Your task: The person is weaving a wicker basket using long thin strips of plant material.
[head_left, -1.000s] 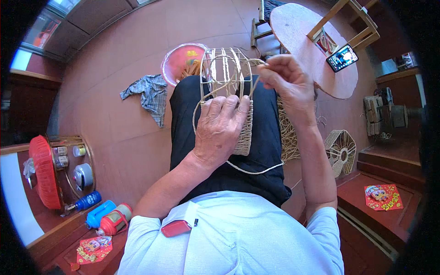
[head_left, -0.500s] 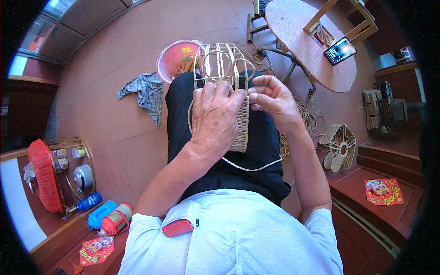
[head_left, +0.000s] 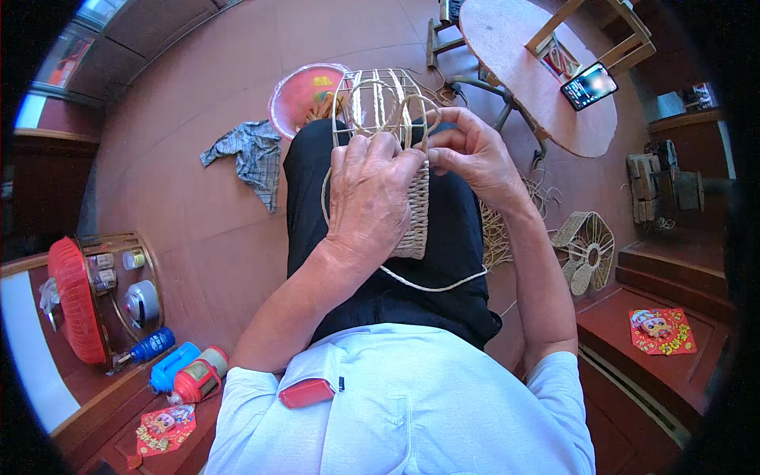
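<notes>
Across my lap lies a wire-framed basket, its near part covered in tight rows of tan twisted cord and its far part bare wire with a few pale cords along it. My left hand is closed over the basket's left side; its fingertips press at the edge of the weaving. At the far end of the woven side, my right hand pinches the cord, which stands up in loops above the wires. A length of cord also trails over my dark trousers. The left palm hides part of the woven side.
Behind my knees is a pink basin; left of it lies a checked cloth. Coiled cord and a partly woven frame lie to the right. A round table bears a phone. Flasks stand lower left.
My right fingers have moved slightly left, closer to the wires, and pinch at the cord. The loops above the frame have shifted. My left hand stays on the basket.
</notes>
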`<state>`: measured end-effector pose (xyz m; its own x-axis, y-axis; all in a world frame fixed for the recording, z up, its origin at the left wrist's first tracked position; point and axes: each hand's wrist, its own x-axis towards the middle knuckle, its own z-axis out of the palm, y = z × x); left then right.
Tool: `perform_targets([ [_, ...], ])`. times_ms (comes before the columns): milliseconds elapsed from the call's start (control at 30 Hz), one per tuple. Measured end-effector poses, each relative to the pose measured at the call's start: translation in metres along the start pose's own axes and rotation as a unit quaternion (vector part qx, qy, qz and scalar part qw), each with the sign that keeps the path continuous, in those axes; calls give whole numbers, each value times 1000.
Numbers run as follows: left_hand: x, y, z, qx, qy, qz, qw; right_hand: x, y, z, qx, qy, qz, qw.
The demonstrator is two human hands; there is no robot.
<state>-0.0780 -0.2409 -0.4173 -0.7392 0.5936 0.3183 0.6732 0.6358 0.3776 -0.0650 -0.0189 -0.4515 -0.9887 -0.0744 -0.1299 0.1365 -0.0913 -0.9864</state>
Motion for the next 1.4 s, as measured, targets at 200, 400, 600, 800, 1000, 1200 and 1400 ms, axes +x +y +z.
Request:
perform_targets([
  [200, -4, 0, 2, -45, 30, 4, 999, -5, -3, 11, -69, 31, -35, 996],
  [400, -17, -4, -8, -144, 111, -30, 983, -14, 10, 27, -74, 160, -57, 983],
  [600, -29, -15, -9, -246, 140, -67, 957, -22, 33, 23, 373, 103, 30, 922],
  [800, -37, -23, -18, -236, 135, -103, 957, -27, 8, 5, 455, 156, 16, 877],
  [1000, -34, -27, -18, -220, 146, -117, 957, -69, 42, -126, 481, 153, -42, 862],
  [1200, -38, -64, -25, -296, 162, -198, 920, -81, 18, -152, 298, 291, 27, 909],
  [1400, -52, -68, -22, -372, 57, -262, 889, -69, 46, -153, 62, 285, 69, 954],
])
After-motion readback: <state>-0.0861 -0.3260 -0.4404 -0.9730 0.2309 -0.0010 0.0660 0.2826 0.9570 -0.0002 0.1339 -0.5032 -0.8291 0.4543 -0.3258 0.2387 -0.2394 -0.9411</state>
